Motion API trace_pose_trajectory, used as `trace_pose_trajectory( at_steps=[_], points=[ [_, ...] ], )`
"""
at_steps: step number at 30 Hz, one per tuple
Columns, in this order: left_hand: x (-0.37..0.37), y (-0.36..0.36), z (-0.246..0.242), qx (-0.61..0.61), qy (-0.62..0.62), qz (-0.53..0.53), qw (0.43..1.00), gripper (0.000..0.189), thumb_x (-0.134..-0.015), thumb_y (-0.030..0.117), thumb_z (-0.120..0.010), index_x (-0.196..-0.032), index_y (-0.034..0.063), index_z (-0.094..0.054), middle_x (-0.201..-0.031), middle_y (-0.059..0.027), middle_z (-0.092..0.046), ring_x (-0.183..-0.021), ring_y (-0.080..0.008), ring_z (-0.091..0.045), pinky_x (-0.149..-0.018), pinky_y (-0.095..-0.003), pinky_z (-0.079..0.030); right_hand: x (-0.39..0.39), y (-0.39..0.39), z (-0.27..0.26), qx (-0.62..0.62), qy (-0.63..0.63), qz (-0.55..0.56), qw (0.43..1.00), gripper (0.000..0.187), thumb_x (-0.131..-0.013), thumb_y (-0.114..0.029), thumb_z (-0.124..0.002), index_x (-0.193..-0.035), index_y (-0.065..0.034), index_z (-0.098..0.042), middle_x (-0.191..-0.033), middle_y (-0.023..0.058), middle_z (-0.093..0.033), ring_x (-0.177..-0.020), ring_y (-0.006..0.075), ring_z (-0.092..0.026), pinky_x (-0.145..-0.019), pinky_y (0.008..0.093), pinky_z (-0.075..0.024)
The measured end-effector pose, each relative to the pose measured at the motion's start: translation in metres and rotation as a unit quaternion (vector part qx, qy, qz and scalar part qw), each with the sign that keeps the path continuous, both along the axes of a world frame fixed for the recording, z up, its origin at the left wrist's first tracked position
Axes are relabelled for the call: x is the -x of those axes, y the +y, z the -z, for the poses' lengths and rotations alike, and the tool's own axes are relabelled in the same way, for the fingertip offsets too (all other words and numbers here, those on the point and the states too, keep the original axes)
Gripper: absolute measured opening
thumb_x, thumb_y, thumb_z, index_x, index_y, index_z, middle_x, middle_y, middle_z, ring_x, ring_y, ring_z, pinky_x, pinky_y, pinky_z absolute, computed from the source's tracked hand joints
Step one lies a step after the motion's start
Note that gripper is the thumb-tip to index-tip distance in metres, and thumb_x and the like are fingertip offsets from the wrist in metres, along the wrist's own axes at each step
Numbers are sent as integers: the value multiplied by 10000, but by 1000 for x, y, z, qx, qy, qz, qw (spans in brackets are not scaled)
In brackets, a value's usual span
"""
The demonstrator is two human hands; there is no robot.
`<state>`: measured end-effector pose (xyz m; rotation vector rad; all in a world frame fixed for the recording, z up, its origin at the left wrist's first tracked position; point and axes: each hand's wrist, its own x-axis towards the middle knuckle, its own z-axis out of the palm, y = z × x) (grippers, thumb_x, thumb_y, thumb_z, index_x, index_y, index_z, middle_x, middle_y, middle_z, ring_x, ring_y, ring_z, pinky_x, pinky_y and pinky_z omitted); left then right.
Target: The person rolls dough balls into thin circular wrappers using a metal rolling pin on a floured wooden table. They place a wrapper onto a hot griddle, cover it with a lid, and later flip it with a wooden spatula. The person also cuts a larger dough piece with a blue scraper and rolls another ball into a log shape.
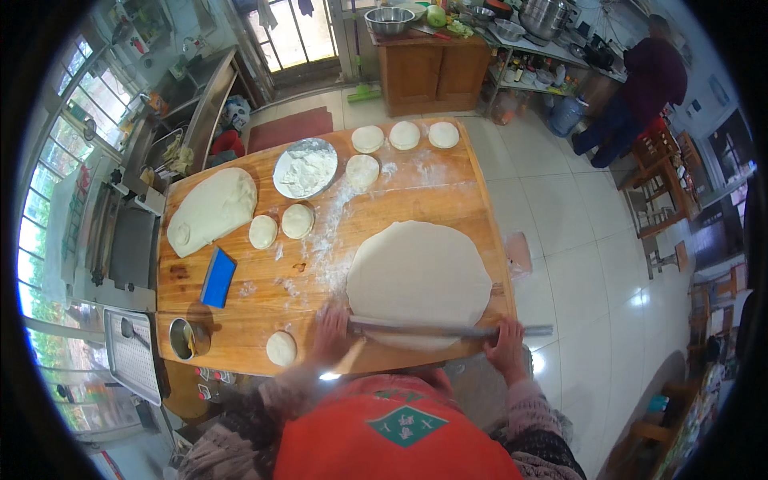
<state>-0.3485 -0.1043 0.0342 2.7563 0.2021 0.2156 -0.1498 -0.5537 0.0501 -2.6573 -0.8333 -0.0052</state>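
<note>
A large, thin sheet of rolled dough point(420, 270) lies on the right part of a floured wooden table point(384, 207). Across its near edge runs a long rolling pin point(420, 329), blurred. My left hand point(332, 337), also blurred, is on the pin's left end. Farther right, my right hand point(507, 347) grips the pin, whose tip sticks out past the table edge. A round dough piece point(281, 348) sits left of my left hand. Two more dough rounds point(297, 221) lie near a big lump of dough point(213, 210) at the far left.
A bowl of flour point(306, 169) stands at the back beside several dough rounds point(405, 135). On the left are a blue dough scraper point(218, 278) and a metal cup point(181, 339). A perforated tray point(129, 354) adjoins the table. A person point(651, 90) stands at the far-right counter.
</note>
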Motion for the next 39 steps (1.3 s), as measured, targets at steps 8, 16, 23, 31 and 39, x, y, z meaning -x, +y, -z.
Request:
trace_pose_trajectory(
  at_steps=[8, 16, 23, 31, 39],
  points=[
    [32, -9, 1, -13, 25, 3, 1000, 648, -904, 337, -734, -1404, -24, -534, -1508, -251, -510, -1473, -419, -420, -1270, -613, -221, 43, -1, -30, 118, 42, 36, 991, 643, -867, -412, -775, -1347, -38, -566, -1483, 207, -505, -1416, 415, -439, -1217, 632, -264],
    [-204, 33, -25, -71, 12, -25, 997, 661, -958, 333, -654, -1500, -6, -483, -1580, -252, -437, -1481, -429, -391, -1265, -545, -254, -129, 179, 11, 50, -88, 50, 994, 607, -931, -417, -594, -1469, -135, -570, -1570, 122, -505, -1465, 397, -429, -1189, 664, -250],
    [-364, 50, -12, -35, -3, -71, 997, 422, -962, 239, -604, -1329, 33, -584, -1377, -208, -554, -1273, -381, -529, -1085, -506, -404, -273, 291, 35, -16, -132, -11, 991, 581, -902, -388, -622, -1417, -120, -607, -1520, 148, -544, -1397, 372, -497, -1142, 673, -318],
    [-377, 44, 5, -63, -13, -156, 986, 528, -1020, 349, -596, -1437, 27, -555, -1549, -173, -515, -1416, -357, -482, -1122, -494, -381, -290, 301, 23, -8, -137, 72, 988, 625, -910, -393, -634, -1457, -105, -544, -1549, 200, -490, -1446, 357, -454, -1132, 655, -317],
    [-151, 17, -12, -24, 34, -40, 998, 669, -986, 313, -644, -1547, 0, -456, -1590, -210, -481, -1498, -341, -424, -1182, -507, -333, -56, 84, -5, 38, -7, 163, 986, 946, -849, -512, -759, -1552, 10, -401, -1619, 270, -380, -1506, 391, -361, -1135, 614, -293]
  ],
)
